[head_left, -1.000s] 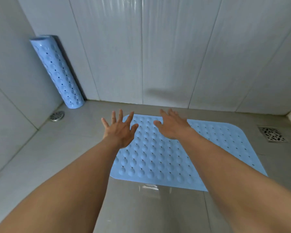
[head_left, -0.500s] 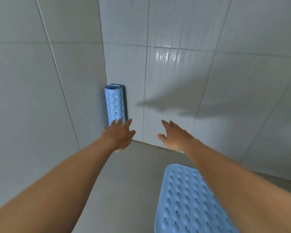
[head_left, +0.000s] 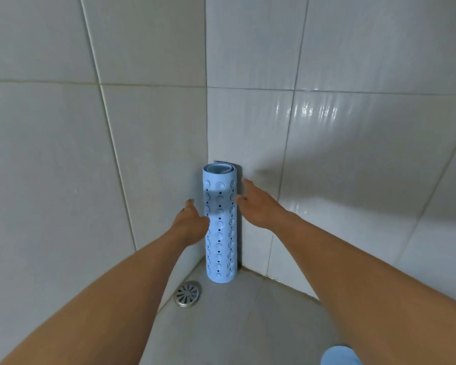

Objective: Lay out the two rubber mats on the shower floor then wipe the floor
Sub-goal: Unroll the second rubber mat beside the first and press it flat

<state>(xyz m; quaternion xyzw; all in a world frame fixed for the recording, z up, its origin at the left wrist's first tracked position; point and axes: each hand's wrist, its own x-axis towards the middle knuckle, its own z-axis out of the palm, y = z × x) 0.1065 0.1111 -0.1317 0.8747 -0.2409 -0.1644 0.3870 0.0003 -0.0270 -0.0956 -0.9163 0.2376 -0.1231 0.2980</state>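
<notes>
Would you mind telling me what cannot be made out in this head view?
Head view:
- Flat mat: bottom edge cuts off all but a corner.
- Rolled mat: rear hidden against the wall corner.
- Left hand: its back hides the fingers; contact with the rolled mat unclear.

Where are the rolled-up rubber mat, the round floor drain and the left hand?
rolled-up rubber mat (head_left: 221,246): head view, middle of its studded side.
round floor drain (head_left: 187,294): head view, centre of the grate.
left hand (head_left: 192,225): head view, its back.
</notes>
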